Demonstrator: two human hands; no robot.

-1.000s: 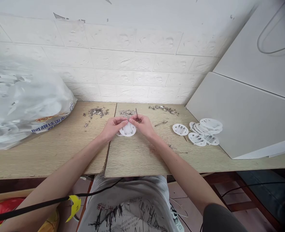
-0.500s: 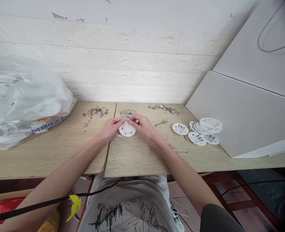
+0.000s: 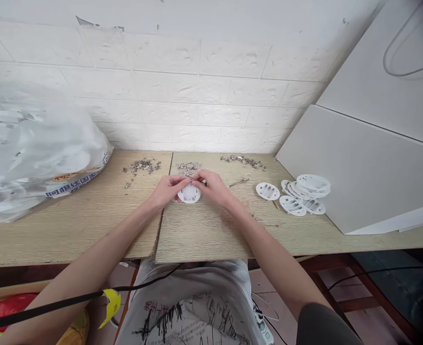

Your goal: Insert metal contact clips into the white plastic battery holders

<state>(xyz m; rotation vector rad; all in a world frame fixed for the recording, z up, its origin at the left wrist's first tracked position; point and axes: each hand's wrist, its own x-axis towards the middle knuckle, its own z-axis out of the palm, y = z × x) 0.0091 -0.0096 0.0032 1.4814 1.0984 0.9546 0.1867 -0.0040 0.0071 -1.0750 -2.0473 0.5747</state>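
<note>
A round white plastic disc [image 3: 189, 194] with slots lies between my two hands at the middle of the wooden table [image 3: 204, 230]. My left hand [image 3: 167, 189] grips its left edge with curled fingers. My right hand [image 3: 213, 186] is closed in a pinch over the disc's top right edge and holds a thin dark tool, mostly hidden by the fingers. A heap of small metal pieces [image 3: 188, 167] lies just behind the disc.
Two more piles of metal bits [image 3: 144, 166] [image 3: 243, 162] lie near the wall. A stack of white discs [image 3: 304, 194] and a single disc [image 3: 268, 191] sit to the right, by a slanted white panel [image 3: 358, 172]. A big plastic bag [image 3: 35, 148] fills the left.
The thin tool in my right hand stood upright a second ago; it has come down onto the disc. Both hands stayed in place on the disc.
</note>
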